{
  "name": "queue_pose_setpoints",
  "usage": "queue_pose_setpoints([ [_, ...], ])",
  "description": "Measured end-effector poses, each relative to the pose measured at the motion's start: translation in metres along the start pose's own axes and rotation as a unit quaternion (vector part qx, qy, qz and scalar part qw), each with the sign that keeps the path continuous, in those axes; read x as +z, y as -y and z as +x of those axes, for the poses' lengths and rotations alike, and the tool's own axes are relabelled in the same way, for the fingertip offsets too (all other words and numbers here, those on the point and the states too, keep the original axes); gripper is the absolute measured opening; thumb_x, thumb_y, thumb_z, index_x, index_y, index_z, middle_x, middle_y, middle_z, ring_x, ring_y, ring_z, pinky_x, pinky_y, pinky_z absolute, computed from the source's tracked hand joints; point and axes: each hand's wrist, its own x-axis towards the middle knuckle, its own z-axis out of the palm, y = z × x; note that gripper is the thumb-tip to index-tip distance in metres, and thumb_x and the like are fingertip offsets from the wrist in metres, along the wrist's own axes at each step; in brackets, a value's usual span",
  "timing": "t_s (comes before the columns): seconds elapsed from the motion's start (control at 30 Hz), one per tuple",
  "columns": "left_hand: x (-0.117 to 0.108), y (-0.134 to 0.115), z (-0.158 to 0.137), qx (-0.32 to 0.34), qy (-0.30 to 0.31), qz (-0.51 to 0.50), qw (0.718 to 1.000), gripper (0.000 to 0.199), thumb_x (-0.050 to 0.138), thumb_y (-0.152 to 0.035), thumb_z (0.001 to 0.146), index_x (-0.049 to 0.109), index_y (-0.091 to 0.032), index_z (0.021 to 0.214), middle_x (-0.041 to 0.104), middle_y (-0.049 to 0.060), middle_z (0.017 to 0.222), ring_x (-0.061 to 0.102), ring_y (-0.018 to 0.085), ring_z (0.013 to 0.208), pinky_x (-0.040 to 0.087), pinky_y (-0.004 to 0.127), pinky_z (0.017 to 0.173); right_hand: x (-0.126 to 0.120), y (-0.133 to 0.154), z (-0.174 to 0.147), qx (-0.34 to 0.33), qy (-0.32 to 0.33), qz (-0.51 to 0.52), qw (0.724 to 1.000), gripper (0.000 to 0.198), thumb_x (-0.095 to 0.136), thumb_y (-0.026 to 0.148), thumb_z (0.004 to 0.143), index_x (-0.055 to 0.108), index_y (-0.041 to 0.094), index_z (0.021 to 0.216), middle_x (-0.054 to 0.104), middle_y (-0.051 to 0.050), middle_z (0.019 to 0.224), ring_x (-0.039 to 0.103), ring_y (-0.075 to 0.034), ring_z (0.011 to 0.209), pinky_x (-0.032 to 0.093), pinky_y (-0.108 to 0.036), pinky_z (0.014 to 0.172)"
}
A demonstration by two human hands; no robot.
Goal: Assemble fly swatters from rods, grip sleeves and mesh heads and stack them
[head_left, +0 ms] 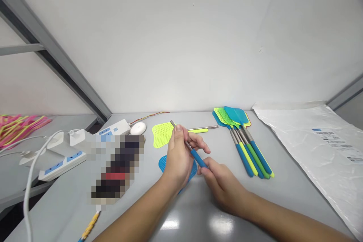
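Above the middle of the table, a fly swatter handle [198, 157], a metal rod with a blue grip, slants between both hands. My left hand [179, 159] is closed round its metal rod, the thumb pressed along it, some fingers loosely curled. At the lower end, my right hand [219, 183] pinches the blue grip. Under my left hand lies a blue perforated swatter head [162, 163], partly hidden; whether it joins the handle I cannot tell. Behind it are a yellow-green swatter head [162, 135] and a metal rod with a yellow grip [202, 130].
A pile of fly swatters [246, 147] lies to the right, beside a white plastic mailing bag [300, 140]. Power strips [62, 166], a white round device [138, 128] and a blurred-out phone-like object [117, 170] with a cable occupy the left. Pink and yellow strands [19, 128] lie far left.
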Motion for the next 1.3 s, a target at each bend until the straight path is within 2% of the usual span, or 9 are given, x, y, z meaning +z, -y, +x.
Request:
queue_pose_setpoints([
  [0.17,-0.006,-0.001,0.001,-0.013,0.009,-0.009,1.000,0.034,0.037,-0.052,0.094,0.036,-0.023,0.075,0.055,-0.005,0.055,0.060,0.015,0.053,0.047,0.028,0.060,-0.004,0.003,0.006,0.002,0.003,0.028,1.000,0.028,0.030,0.038,0.099,0.050,0.021,0.090,0.057,-0.001,0.077,0.050,-0.015,0.068,0.038,-0.027,0.064],
  [0.3,-0.014,-0.008,0.004,-0.003,0.011,0.005,1.000,0.033,0.038,-0.053,0.093,0.040,-0.023,0.078,0.066,0.000,0.071,0.064,0.017,0.062,0.050,0.032,0.068,-0.012,0.003,0.013,0.042,-0.006,0.087,0.995,0.029,0.038,0.045,0.096,0.055,0.021,0.095,0.058,-0.001,0.080,0.051,-0.014,0.072,0.039,-0.026,0.067],
  [0.4,-0.017,-0.013,0.007,0.032,-0.018,0.009,0.999,0.033,0.039,-0.053,0.092,0.045,-0.022,0.083,0.070,0.004,0.084,0.068,0.018,0.069,0.050,0.037,0.078,-0.025,-0.002,0.015,0.093,-0.019,0.170,0.981,0.030,0.046,0.049,0.092,0.054,0.022,0.100,0.050,0.004,0.070,0.045,-0.011,0.061,0.035,-0.023,0.057],
  [0.53,-0.020,-0.012,0.012,0.051,-0.068,-0.034,0.996,0.032,0.038,-0.054,0.093,0.045,-0.023,0.089,0.071,0.007,0.100,0.071,0.022,0.083,0.048,0.043,0.088,-0.035,-0.010,0.014,0.128,0.005,0.254,0.959,0.030,0.052,0.051,0.090,0.051,0.021,0.095,0.036,0.009,0.058,0.033,-0.008,0.048,0.028,-0.021,0.047],
  [0.73,-0.021,-0.006,0.013,0.022,-0.077,-0.090,0.993,0.028,0.040,-0.052,0.093,0.043,-0.024,0.090,0.064,0.009,0.120,0.067,0.025,0.101,0.049,0.046,0.090,-0.029,-0.002,0.014,0.167,0.038,0.211,0.963,0.031,0.052,0.051,0.089,0.049,0.020,0.086,0.046,0.007,0.058,0.040,-0.008,0.050,0.029,-0.021,0.047],
  [0.87,-0.021,-0.005,0.012,0.024,-0.085,-0.107,0.990,0.027,0.039,-0.051,0.094,0.042,-0.024,0.090,0.064,0.010,0.121,0.066,0.026,0.104,0.049,0.046,0.091,-0.028,0.002,0.014,0.160,0.068,0.149,0.973,0.034,0.048,0.049,0.092,0.049,0.020,0.075,0.045,0.006,0.057,0.037,-0.008,0.052,0.028,-0.022,0.048],
  [1.0,-0.021,-0.004,0.012,0.016,-0.076,-0.107,0.991,0.026,0.039,-0.051,0.094,0.042,-0.025,0.091,0.065,0.008,0.118,0.066,0.025,0.102,0.048,0.046,0.090,-0.026,-0.003,0.013,0.163,0.077,0.169,0.969,0.037,0.046,0.050,0.093,0.047,0.020,0.072,0.043,0.005,0.057,0.034,-0.009,0.052,0.025,-0.023,0.048],
  [1.17,-0.022,0.001,0.014,0.031,-0.096,-0.035,0.994,0.030,0.044,-0.051,0.091,0.047,-0.022,0.086,0.068,0.007,0.102,0.066,0.019,0.085,0.049,0.039,0.082,-0.028,-0.016,0.013,0.138,-0.013,0.255,0.957,0.039,0.045,0.053,0.092,0.041,0.021,0.071,0.032,0.007,0.059,0.027,-0.009,0.051,0.023,-0.024,0.048],
  [1.3,-0.023,0.005,0.016,0.054,-0.115,0.012,0.992,0.031,0.050,-0.050,0.089,0.053,-0.020,0.083,0.062,0.003,0.088,0.059,0.015,0.078,0.047,0.028,0.069,-0.038,-0.017,0.013,0.107,-0.077,0.214,0.968,0.039,0.045,0.053,0.092,0.040,0.021,0.069,0.033,0.006,0.060,0.030,-0.010,0.053,0.025,-0.026,0.050],
])
